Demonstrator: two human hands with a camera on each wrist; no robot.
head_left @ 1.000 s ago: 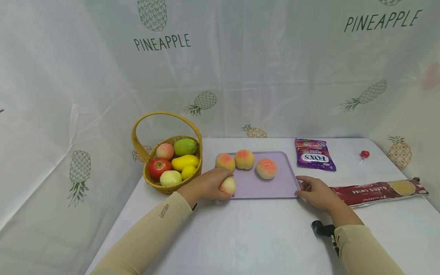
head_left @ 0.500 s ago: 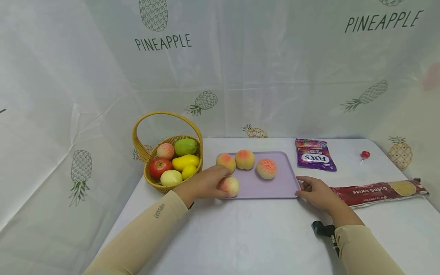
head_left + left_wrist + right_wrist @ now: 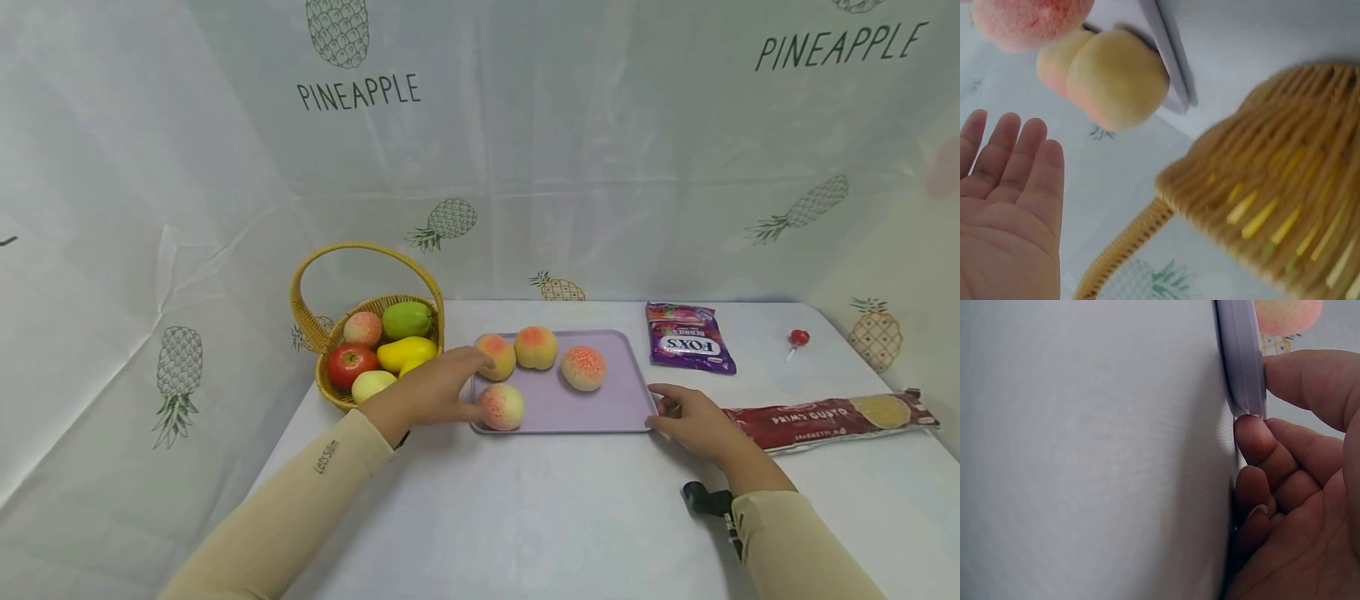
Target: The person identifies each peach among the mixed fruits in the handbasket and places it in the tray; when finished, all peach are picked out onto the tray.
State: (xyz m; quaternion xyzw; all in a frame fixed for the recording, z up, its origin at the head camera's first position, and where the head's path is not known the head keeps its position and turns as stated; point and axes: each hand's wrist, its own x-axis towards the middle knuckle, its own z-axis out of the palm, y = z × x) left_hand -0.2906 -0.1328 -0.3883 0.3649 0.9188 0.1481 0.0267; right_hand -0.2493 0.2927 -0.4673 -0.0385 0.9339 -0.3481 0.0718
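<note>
In the head view my left hand (image 3: 423, 390) is by the left side of a lilac tray (image 3: 573, 412), its fingers spread and holding nothing. Its thumb points at a speckled peach (image 3: 503, 407) on the tray's front left corner. Behind that lie a yellow-pink peach (image 3: 494, 357), another such peach (image 3: 536, 347) and a red-dotted peach (image 3: 583, 367). The left wrist view shows the left palm (image 3: 1013, 212) with straight fingers, apart from the fruit. At the tray's right front corner my right hand (image 3: 690, 421) pinches the rim (image 3: 1244, 356) between thumb and curled fingers.
A wicker basket (image 3: 330, 398) with a tall handle stands left of the tray, filled with fruit. To the right lie a purple Fox's sweets bag (image 3: 690, 337), a red lollipop (image 3: 798, 337) and a red spaghetti packet (image 3: 832, 421). A printed pineapple sheet hangs behind.
My left hand has let go of the speckled peach on the tray's front left and drawn back leftward, its fingers opening. The right hand has stayed at the tray's corner.
</note>
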